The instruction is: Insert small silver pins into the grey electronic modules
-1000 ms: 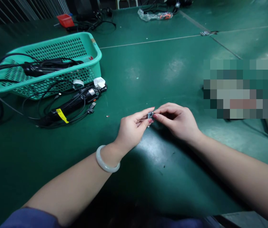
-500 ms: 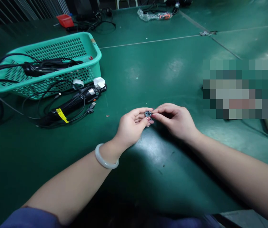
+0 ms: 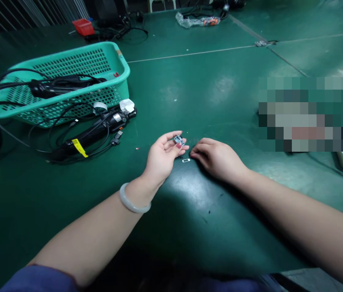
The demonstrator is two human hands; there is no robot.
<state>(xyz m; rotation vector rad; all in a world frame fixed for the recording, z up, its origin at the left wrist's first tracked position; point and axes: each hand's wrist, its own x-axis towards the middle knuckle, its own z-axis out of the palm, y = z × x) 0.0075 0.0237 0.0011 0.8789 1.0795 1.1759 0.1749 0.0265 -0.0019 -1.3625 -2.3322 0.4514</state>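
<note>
Between the thumb and fingers of my left hand (image 3: 165, 154) is a small grey-blue part with dark slots (image 3: 179, 140), which looks like a little circuit board; its exact kind is too small to make out. My right hand (image 3: 218, 158) rests low over the table just to the right, its thumb and fingertips pinched together. Whatever those fingertips hold, if anything, is hidden. A small white rectangular frame (image 3: 186, 160) lies on the green table between the two hands, close to the right fingertips.
At the left stands a turquoise basket (image 3: 122, 73) with black cabled devices in it. In front of it lies a black handheld device (image 3: 98, 127) with cables and a yellow tag. A red bin (image 3: 83, 26) and a plastic-wrapped item (image 3: 197, 20) sit farther back. The right side is pixelated.
My right hand has let go of the small part and lowered to the table. The left hand has shifted slightly left with the part, and the white frame now shows on the table.
</note>
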